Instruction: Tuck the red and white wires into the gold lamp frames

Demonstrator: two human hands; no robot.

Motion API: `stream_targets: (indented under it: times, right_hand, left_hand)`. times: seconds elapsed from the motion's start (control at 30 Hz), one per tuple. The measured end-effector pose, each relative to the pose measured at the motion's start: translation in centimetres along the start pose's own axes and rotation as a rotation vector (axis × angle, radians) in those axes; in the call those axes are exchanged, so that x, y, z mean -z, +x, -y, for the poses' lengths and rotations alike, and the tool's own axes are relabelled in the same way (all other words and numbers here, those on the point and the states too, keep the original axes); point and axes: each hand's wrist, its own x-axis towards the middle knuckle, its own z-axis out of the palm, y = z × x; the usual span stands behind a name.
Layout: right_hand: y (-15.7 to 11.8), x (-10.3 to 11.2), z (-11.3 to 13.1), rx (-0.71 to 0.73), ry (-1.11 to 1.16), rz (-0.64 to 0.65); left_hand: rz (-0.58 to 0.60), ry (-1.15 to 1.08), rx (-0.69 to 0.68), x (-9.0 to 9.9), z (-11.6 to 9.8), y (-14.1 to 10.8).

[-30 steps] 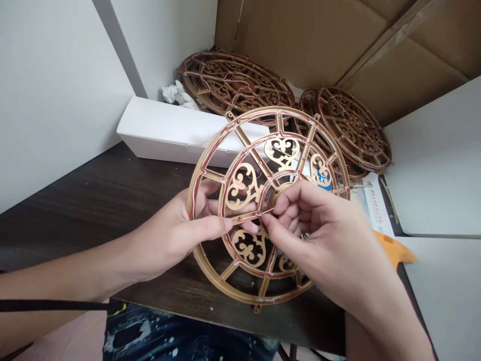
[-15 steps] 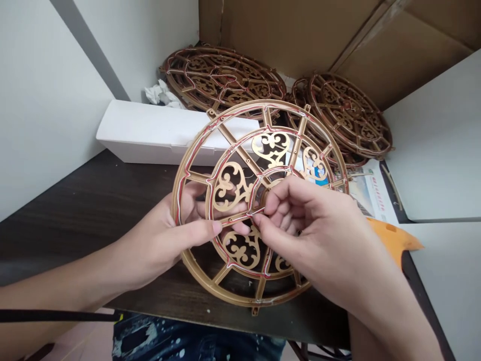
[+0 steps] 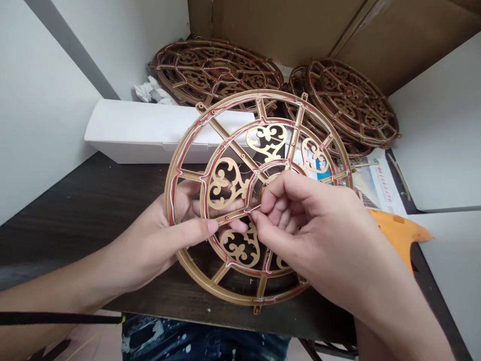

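Observation:
A round gold openwork frame (image 3: 220,275) with heart-shaped scrollwork is held up over the dark table. Red and white wires (image 3: 175,188) run along its rings and spokes. My left hand (image 3: 184,220) grips the frame's left side, thumb on a spoke and fingers behind it. Near the hub, the thumb and index finger of my right hand (image 3: 296,215) are pinched at the wire by the inner ring. The tips hide exactly what is between them.
Stacks of similar wired frames (image 3: 218,70) (image 3: 349,100) lie at the back against cardboard (image 3: 270,30). A long white box (image 3: 139,130) and crumpled paper (image 3: 154,91) are back left. At right are an orange object (image 3: 398,233) and a printed sheet (image 3: 379,183) on the dark table (image 3: 75,210).
The view has shifted slightly, so the held frame and my left hand appear a little further left. Both hands keep nearly the same hold.

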Motion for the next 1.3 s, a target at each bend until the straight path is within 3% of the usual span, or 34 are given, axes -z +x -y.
stream_targets:
  times: [0.43,0.77,1.3]
  right_hand:
    - [0.19,0.27,-0.02,-0.066,0.107,0.047]
    - [0.09,0.14,-0.05,-0.008,0.029,0.047]
    - [0.29,0.06,-0.04,-0.064,0.014,0.049]
  left_hand:
    - [0.029,0.055,-0.030,0.24,-0.14,-0.05]
    - [0.015,0.070,-0.051,0.25,0.06,0.24]
    - [0.027,0.069,-0.035,0.46,0.30,0.22]
